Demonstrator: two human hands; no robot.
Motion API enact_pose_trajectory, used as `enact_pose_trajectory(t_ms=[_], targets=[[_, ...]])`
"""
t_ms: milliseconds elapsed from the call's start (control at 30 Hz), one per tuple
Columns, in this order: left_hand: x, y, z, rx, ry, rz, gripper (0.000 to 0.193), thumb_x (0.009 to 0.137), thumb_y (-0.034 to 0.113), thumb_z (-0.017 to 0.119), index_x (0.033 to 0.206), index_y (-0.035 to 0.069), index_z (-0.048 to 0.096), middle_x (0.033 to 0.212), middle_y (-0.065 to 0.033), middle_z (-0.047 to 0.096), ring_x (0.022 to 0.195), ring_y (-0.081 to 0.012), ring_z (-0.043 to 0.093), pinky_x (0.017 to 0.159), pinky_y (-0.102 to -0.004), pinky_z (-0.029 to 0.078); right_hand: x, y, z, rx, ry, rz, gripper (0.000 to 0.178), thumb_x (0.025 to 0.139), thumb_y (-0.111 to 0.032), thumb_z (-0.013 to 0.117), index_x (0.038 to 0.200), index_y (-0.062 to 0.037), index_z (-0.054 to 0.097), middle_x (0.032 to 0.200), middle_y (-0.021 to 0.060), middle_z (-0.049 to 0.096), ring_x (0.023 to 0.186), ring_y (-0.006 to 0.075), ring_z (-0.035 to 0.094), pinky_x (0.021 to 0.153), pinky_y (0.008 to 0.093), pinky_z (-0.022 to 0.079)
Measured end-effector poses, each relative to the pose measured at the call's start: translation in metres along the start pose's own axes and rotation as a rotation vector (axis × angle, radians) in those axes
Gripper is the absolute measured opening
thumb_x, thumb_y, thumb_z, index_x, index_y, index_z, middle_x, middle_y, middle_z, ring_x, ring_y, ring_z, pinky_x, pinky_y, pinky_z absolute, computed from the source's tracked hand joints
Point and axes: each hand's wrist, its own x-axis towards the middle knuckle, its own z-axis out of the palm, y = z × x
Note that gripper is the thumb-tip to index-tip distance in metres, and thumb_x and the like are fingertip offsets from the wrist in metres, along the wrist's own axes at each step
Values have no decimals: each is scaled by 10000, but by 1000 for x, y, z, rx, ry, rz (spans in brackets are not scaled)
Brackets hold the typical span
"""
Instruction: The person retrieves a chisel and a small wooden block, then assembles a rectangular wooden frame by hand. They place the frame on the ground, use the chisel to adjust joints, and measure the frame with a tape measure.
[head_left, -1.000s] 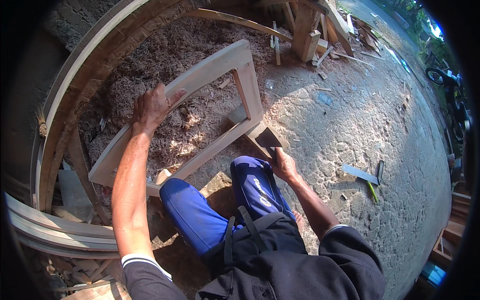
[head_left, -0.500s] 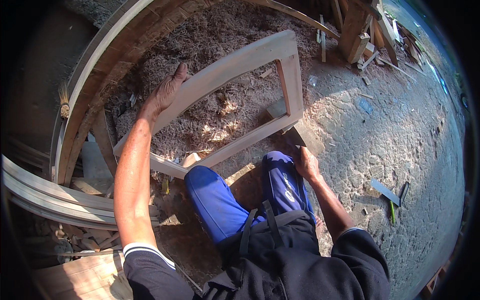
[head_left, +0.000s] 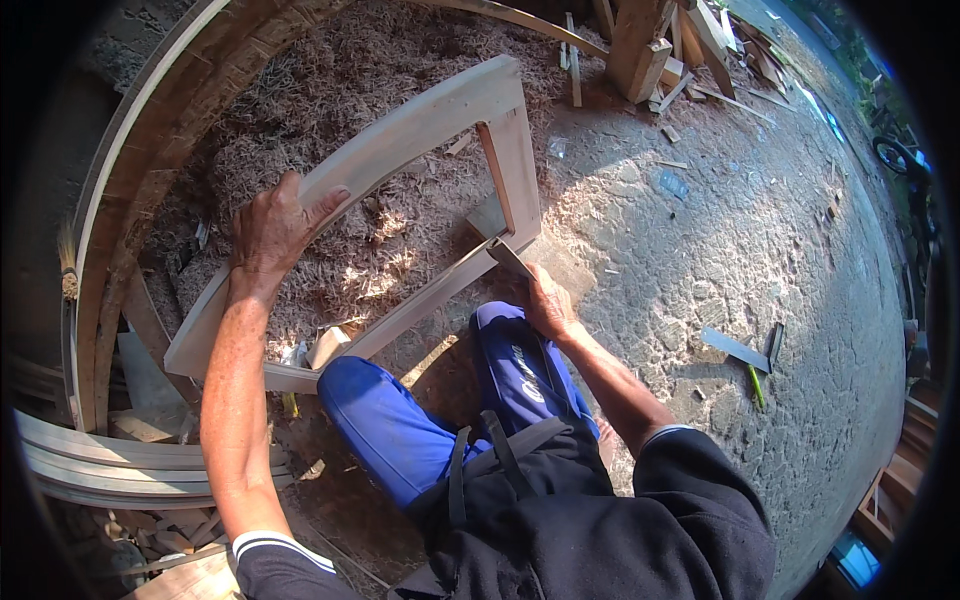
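The left hand [head_left: 268,232], thumb inward, clasps a wooden frame [head_left: 430,115]; the right hand [head_left: 549,303] grips a flat tool [head_left: 510,260] at the frame's near right corner, its held end hidden.

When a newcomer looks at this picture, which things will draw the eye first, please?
Likely the wooden frame, left of centre, with the left hand on its curved top. Next, the right hand, with a dark tool at the frame's lower right corner. Then the blue trousers, lower centre.
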Motion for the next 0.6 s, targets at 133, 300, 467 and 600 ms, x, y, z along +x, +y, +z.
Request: enact_pose_trajectory(t_ms=[133,300,467,600], targets=[[4,5,-7,12,-25,-15,730,915,748,511,902,27,623,752,-218,706,758,-417,725,644,-509,559,8,-4,7,10,-21,22,350,952,-232,646,1250,-109,509,1081,241,653,925,485,648,773,575,507],[9,12,-9,-2,-9,-7,752,920,766,479,890,30,631,711,-204,700,710,-370,741,602,-486,572,6,-2,16,-2,-17,-2,344,949,-176,594,1263,-95,482,1040,245,640,896,464,661,756,563,518],[14,16,-12,-55,2,-36,738,921,756,494,852,32,617,701,-200,682,721,-412,713,620,-499,532,5,-4,9,25,17,37,373,946,-198,609,1279,-94,477,1068,253,640,922,472,657,766,565,515],[18,18,-14,-51,8,-33,744,917,766,489,842,37,617,691,-190,677,701,-397,709,616,-490,528,11,-10,-8,-7,-33,77,393,947,-243,635,1277,-92,481,1090,253,635,942,474,652,776,562,516]])
